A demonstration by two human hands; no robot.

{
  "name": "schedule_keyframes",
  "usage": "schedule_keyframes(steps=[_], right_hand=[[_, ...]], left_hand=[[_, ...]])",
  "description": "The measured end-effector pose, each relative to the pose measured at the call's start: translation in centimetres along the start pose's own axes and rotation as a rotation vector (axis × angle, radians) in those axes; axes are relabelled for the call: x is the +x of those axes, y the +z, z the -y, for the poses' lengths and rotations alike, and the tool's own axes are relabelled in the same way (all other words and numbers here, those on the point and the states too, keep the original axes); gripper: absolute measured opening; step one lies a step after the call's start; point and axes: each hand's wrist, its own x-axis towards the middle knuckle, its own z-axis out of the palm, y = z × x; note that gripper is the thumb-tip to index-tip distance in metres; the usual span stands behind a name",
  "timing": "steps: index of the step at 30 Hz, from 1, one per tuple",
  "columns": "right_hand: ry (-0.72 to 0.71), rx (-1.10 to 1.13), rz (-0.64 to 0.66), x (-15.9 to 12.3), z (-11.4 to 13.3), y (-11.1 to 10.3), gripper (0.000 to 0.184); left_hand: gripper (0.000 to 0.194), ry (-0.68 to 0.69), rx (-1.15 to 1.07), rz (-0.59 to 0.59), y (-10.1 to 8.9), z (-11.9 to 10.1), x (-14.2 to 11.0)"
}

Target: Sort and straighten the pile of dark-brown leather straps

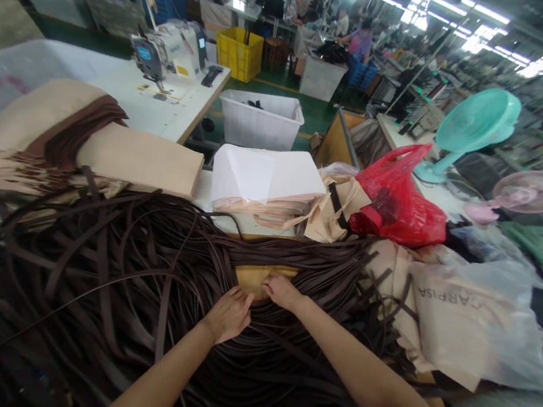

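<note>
A big tangled heap of long dark brown strips, leather-like, spreads in front of me. A mustard-yellow flat surface shows through a gap in its middle. My left hand lies over the strips at the near left edge of this gap, its fingers curled and closed. Just right of it and a little farther away, my right hand is closed in a pinch over the yellow surface. The two hands are close together but apart. What their fingertips hold, if anything, is too small to make out.
Beyond the heap lie stacked beige pieces and a white sheet on more pieces. A red plastic bag and clear-bagged beige fabric are at right. Farther off stand a sewing machine, a white bin and a green fan.
</note>
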Motion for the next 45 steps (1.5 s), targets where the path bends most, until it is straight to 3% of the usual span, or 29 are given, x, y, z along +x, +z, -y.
schedule_keyframes(steps=[4, 10, 26, 45], right_hand=[[0.128, -0.008, -0.134, 2.5, -0.7, -0.9, 0.028], [0.195, -0.05, -0.191, 4.7, -0.3, -1.1, 0.027], [0.21, -0.064, -0.157, 4.8, -1.3, -1.6, 0.011], [0.213, -0.033, -0.066, 5.2, -2.0, -1.4, 0.019]], left_hand=[[0.019, -0.009, -0.009, 0.013, 0.3, -0.6, -0.1], [0.024, -0.035, -0.018, 0.019, 0.5, -0.7, -0.1], [0.03, -0.058, 0.006, -0.004, 0.3, -1.4, -0.4], [0.031, -0.081, 0.01, -0.006, 0.4, -1.6, -0.3]])
